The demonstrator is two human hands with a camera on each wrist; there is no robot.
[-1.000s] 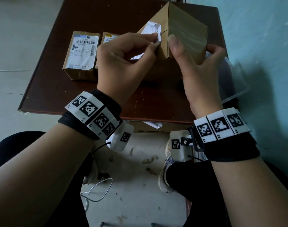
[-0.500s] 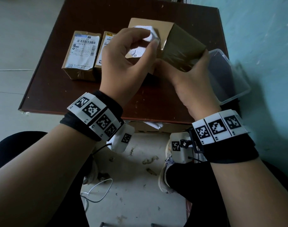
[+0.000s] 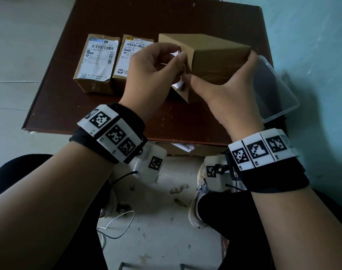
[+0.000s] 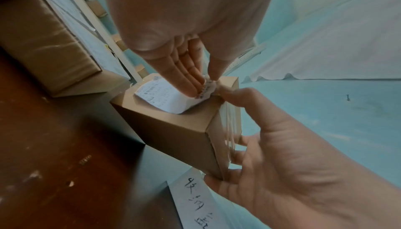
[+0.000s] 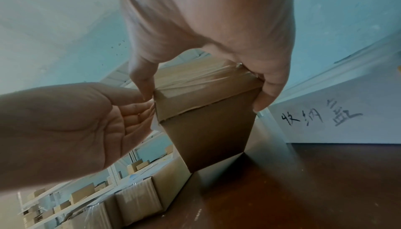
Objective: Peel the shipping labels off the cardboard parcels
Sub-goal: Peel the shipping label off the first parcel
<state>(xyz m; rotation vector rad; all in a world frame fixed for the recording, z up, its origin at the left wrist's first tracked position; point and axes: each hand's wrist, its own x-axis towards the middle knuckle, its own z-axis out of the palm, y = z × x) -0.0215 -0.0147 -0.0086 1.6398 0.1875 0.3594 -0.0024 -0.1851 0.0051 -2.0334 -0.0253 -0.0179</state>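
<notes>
The fingers (image 4: 186,78) and thumb of the left hand (image 3: 152,75) pinch the crumpled corner of the label (image 4: 165,95), which is lifted at that end and still stuck flat across the rest of the box (image 3: 215,61) face. The right hand (image 3: 230,90) grips the box, thumb at the near left edge beside the pinch, its fingers (image 5: 266,93) curled round the far taped end. The box is tilted, propped on one bottom corner on the desk (image 3: 166,16), near the desk's right edge and roughly midway between front and back.

Two more parcels, the left parcel (image 3: 98,63) and the middle parcel (image 3: 127,61), lie flat side by side and touching, left of the box and behind the left hand, both with their labels still on. The middle parcel sits just beside the left hand's knuckles. A clear lid (image 3: 273,88) overhangs the desk's right edge, just beside the right hand.

Bare desk lies along the front edge under both wrists, across the back edge behind the box, and at the left edge beyond the left parcel. On the right the box's far end is close to the lid.
</notes>
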